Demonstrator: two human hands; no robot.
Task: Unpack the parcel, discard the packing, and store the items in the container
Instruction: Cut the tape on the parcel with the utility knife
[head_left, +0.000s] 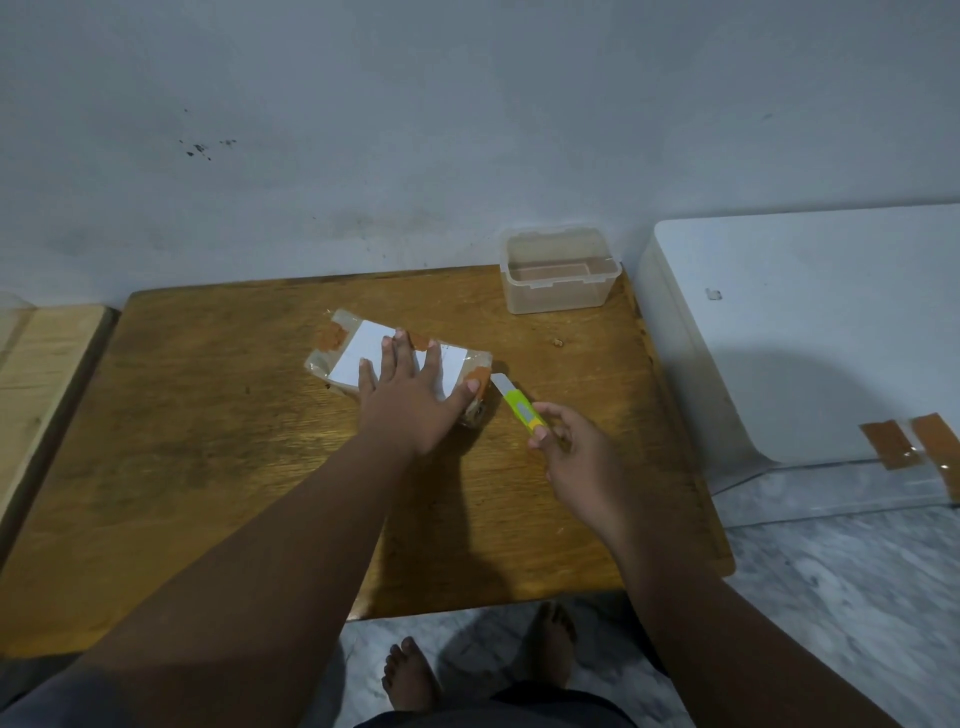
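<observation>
Both hands work: my left hand (410, 395), fingers (397, 348) spread wide, pins the parcel (363, 348); right-hand (571, 452) fingers pinch the cutter (519, 408), blade touching the parcel's right end, along its long axis.

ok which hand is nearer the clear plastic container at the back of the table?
Right. The right hand holds the cutter in front of the container, slightly left of it. The left hand lies flat on the parcel, further left.

a worn wooden table (208, 441) stands against a stained grey wall (363, 130) on marbled floor (831, 571), dimly lit.
</observation>
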